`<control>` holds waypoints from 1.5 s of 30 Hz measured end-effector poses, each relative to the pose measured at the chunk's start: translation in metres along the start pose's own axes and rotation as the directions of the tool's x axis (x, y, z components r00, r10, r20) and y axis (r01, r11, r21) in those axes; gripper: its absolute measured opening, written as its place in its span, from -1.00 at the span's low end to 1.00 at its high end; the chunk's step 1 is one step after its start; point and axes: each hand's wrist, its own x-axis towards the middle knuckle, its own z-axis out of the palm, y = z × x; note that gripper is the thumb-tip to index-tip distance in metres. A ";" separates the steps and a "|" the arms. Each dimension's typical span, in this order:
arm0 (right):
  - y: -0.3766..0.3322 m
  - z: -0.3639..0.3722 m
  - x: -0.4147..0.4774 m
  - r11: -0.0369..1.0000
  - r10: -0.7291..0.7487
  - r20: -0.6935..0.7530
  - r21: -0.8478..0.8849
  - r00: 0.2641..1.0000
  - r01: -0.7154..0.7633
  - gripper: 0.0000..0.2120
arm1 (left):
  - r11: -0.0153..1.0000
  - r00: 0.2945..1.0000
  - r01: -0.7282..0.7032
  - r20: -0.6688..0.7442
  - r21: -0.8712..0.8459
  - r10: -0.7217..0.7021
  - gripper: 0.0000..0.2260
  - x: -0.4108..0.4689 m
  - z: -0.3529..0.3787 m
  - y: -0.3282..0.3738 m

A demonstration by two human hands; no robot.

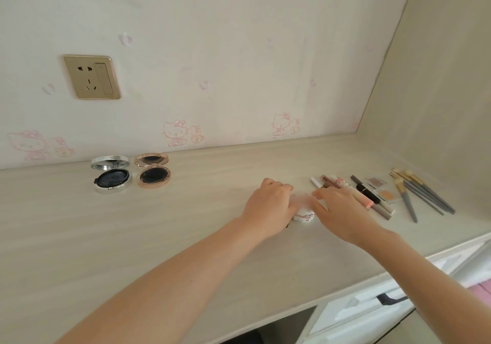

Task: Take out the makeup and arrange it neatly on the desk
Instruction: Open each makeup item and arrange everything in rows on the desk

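Centre frame, both hands, left hand point(269, 201) and right hand point(342, 208), pinch a small white jar point(304, 212); likely light, rigid, best gripped by its sides.

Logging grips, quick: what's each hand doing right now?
Left hand: grips the small white jar on its side.
Right hand: fingers curled on the same jar's top.

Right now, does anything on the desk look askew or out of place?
One brush at far right lies at a steeper angle than the other brushes beside it. The silver compact and gold compact stand open. Nothing looks spilled.
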 end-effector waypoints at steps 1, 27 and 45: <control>-0.002 -0.002 -0.002 1.000 -0.020 0.014 -0.002 1.000 0.020 -0.62 | 1.000 0.999 0.020 0.024 0.013 -0.020 -0.61 0.004 0.000 0.000; -0.004 -0.004 -0.028 0.776 0.183 -0.038 0.619 0.982 -0.121 -0.66 | 0.922 0.994 -0.111 -0.029 -0.370 0.108 -0.69 -0.011 -0.008 0.004; -0.101 -0.013 -0.032 0.603 0.001 -0.005 0.798 1.000 0.004 -0.88 | 0.487 0.966 0.063 -0.070 -0.871 -0.250 -0.68 -0.094 -0.064 -0.045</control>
